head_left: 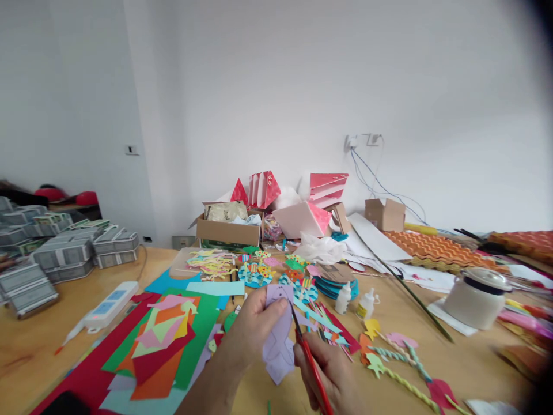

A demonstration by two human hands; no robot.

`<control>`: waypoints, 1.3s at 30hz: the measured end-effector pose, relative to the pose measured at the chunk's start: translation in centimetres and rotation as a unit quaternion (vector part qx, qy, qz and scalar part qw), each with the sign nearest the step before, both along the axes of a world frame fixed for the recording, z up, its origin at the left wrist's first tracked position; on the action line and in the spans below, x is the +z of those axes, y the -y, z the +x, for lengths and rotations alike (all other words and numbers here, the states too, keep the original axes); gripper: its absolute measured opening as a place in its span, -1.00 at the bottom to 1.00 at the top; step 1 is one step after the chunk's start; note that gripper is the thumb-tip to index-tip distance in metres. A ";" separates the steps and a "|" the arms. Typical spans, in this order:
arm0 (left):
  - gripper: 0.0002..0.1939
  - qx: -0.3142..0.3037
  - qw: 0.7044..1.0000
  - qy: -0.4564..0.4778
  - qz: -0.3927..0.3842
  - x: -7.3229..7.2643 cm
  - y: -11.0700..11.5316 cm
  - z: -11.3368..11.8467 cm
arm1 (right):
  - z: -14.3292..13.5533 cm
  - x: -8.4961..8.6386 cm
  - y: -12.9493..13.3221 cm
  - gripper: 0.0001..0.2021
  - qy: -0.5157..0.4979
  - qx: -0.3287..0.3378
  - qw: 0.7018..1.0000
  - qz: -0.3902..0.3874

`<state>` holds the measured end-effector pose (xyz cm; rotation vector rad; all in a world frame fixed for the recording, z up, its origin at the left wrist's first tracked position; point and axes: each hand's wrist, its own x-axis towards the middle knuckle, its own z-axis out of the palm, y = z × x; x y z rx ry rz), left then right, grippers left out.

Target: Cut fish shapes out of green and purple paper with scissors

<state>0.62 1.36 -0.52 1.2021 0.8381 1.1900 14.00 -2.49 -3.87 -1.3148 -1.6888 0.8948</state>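
Note:
My left hand (262,323) pinches a piece of purple paper (276,349) with drawn outlines, thumb on its upper face, holding it up above the table. Red-handled scissors (310,369) are gripped in my right hand (326,372). Their dark blades reach up to the right edge of the purple paper, near its top. Whether the blades are parted is too small to tell. Behind the paper lie decorated blue paper discs (256,275) with small coloured cut-outs on them.
Coloured paper sheets (203,314) and scraps are piled at left, near a white power strip (113,305). Glue bottles (343,298), a lidded ceramic jar (476,300), braided paper flowers (397,380) and a long green stick (406,288) lie right. A cardboard box (228,231) stands behind.

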 end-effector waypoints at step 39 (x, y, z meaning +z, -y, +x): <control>-0.82 -0.019 1.000 0.016 0.015 1.4 0.9 0.4 | 0.1 0.4 0.2 -0.63 0.010 0.019 1.000 0.009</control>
